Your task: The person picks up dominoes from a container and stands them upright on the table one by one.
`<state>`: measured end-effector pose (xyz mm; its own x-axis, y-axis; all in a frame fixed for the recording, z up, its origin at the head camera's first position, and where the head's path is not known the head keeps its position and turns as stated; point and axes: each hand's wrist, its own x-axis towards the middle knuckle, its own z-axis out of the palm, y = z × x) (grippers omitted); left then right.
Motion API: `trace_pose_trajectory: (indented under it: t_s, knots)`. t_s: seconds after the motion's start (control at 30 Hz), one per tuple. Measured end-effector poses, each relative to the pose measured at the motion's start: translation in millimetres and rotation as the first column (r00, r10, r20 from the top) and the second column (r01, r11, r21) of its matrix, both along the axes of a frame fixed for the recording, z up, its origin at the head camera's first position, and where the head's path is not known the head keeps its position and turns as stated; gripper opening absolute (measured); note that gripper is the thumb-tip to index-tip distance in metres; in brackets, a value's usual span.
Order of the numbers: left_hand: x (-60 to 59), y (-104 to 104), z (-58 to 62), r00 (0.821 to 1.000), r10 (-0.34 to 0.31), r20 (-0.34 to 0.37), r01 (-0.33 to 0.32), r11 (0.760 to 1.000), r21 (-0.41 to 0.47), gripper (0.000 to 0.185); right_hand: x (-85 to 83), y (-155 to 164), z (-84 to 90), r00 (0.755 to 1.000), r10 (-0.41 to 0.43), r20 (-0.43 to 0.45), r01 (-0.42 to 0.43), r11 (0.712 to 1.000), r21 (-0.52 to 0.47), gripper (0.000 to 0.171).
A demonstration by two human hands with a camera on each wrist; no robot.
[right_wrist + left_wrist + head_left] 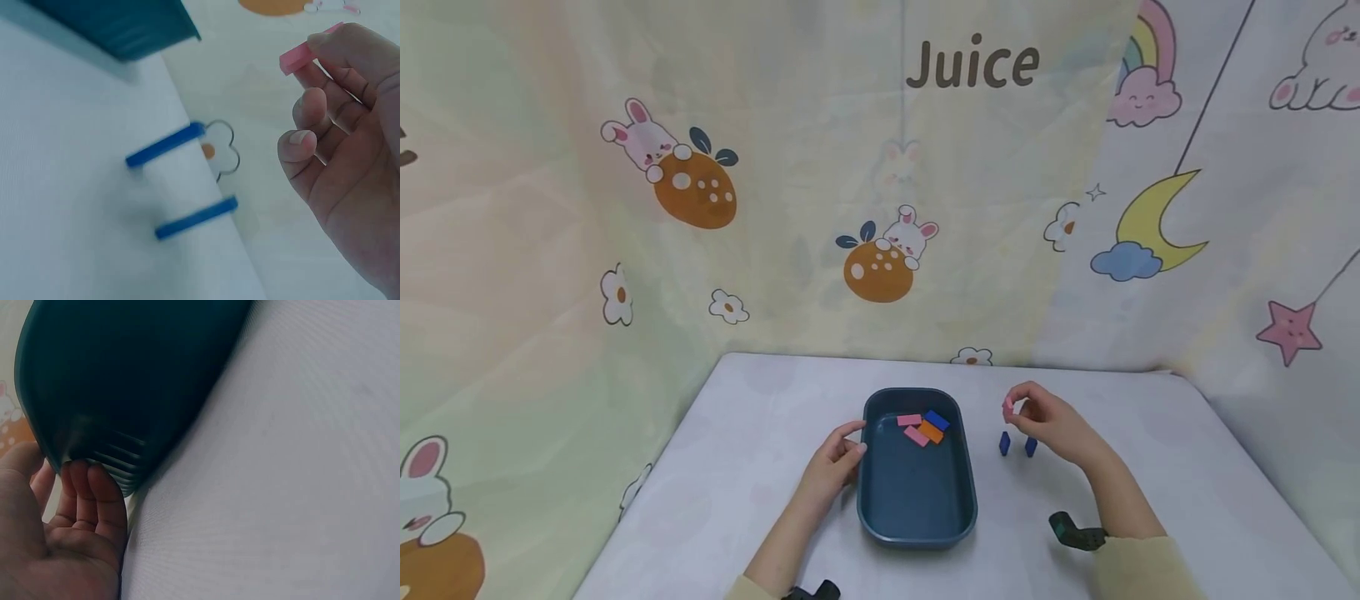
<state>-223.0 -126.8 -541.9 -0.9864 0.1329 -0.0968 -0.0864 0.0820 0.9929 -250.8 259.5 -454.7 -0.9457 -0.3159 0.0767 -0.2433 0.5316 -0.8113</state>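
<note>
A dark blue-green plastic tray (917, 500) stands on the white table. My left hand (832, 462) holds its left rim; in the left wrist view several fingers (109, 494) rest against the outer wall and the thumb is at the rim. To the right of the tray my right hand (1051, 421) pinches a small pink domino block (297, 58) between thumb and fingers, raised off the table. Two blue domino blocks (1004, 443) stand upright and apart below that hand, clearer in the right wrist view, where the nearer blue block (197, 218) is slightly blurred.
Inside the tray, near its far end, lie two pink blocks (909, 420), an orange block (931, 431) and a blue block (937, 420). A printed cloth backdrop (790, 275) rises behind the table (760, 433). Each wrist wears a black device (1077, 532).
</note>
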Motion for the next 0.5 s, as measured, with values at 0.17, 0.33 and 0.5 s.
trace_pose_trajectory:
  t_s: [0.17,0.33,0.5]
  knots:
    - [-0.6,1.3,-0.8,1.0,0.003,-0.007,-0.003,1.0,-0.006,0.045,7.6,24.6,-8.6,0.999,-0.034,-0.004,0.034,0.999,-0.024,0.028]
    - [-2.2,2.1,-2.3,1.0,0.001,-0.006,-0.001,1.0,0.002,0.046,10.8,45.9,-22.2,0.997,-0.077,-0.008,0.076,0.997,-0.015,0.027]
    - [-2.3,1.7,-3.2,1.0,0.004,0.007,-0.004,1.0,0.011,0.045,11.5,60.3,-43.8,0.99,-0.135,0.03,0.135,0.991,0.005,0.031]
